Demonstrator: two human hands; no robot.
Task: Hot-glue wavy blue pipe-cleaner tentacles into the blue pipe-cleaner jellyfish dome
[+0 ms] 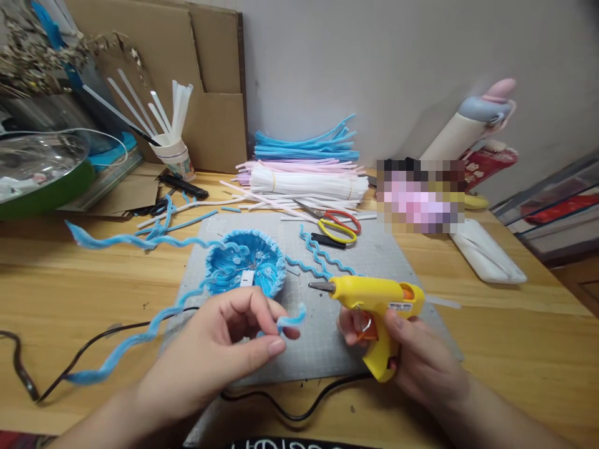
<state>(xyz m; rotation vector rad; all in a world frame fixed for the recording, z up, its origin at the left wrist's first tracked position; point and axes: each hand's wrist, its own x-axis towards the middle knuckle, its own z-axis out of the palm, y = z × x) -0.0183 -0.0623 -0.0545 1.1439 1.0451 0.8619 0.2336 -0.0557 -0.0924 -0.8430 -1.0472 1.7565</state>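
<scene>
Between its thumb and fingers, my left hand (pixel 234 337) pinches a blue wavy pipe cleaner (pixel 292 320); one end curls out to the right. My right hand (pixel 416 349) grips a yellow hot glue gun (pixel 369 293), its metal nozzle pointing left, with fingers around the orange trigger. Behind my left hand sits a blue bowl-shaped piece (pixel 269 259), open side up, with shiny patches and a small white block inside. Wavy blue strands (pixel 140 240) extend from it to the left. More wavy blue pipe cleaners (pixel 318 252) lie on the grey cutting mat (pixel 304 365).
Scissors (pixel 344 224) with red and yellow handles lie at the mat's back. Behind are bundles of blue (pixel 304 146) and white pipe cleaners (pixel 309 182). A cup of glue sticks (pixel 171 153) stands back left. A black cord (pixel 299 416) crosses the front. A white phone-like slab (pixel 489 252) lies right.
</scene>
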